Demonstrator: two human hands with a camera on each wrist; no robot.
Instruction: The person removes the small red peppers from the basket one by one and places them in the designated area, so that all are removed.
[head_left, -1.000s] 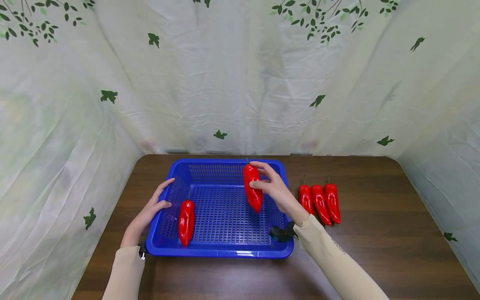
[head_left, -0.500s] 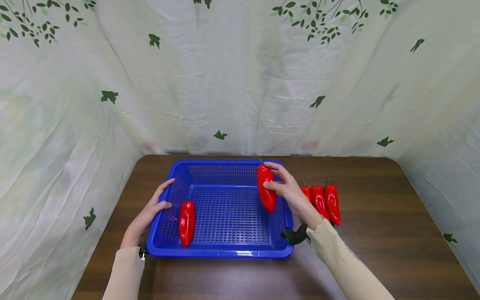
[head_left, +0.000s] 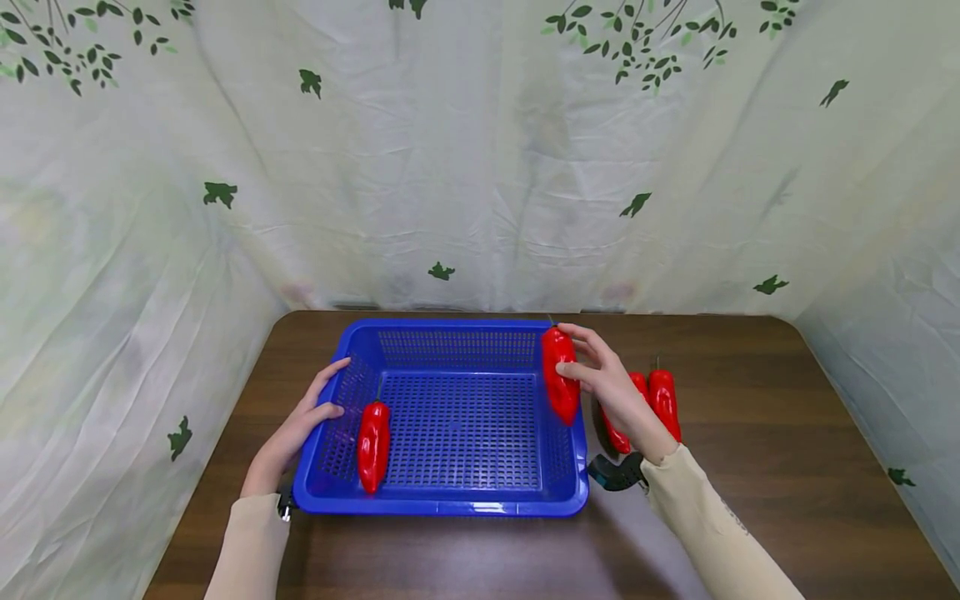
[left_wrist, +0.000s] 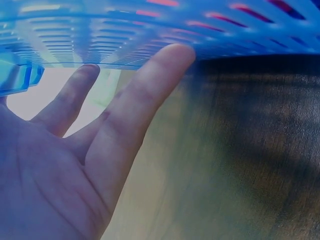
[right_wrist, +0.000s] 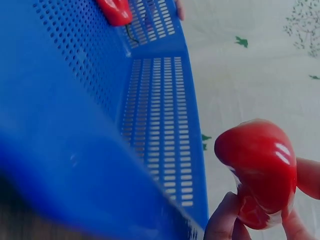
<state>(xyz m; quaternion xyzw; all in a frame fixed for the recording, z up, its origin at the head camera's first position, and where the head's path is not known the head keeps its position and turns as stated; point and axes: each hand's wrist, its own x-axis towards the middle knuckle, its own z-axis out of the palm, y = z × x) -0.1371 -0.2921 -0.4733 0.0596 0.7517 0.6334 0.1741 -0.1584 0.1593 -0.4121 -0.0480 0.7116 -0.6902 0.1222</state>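
My right hand holds a glossy red pepper between thumb and fingers, over the right wall of a blue plastic basket. The right wrist view shows this pepper end-on, raised beside the basket wall. My left hand grips the basket's left rim. Its thumb and a finger lie over the rim, while the left wrist view shows other fingers stretched along the slotted outer wall. A second red pepper lies inside the basket on the left.
To the basket's right, more red peppers lie on the brown wooden table, partly hidden by my right wrist. A pale curtain with leaf prints hangs behind and along both sides of the table.
My right hand has moved right with the pepper, from over the basket's inside to its right wall. The left hand and the basket have stayed put.
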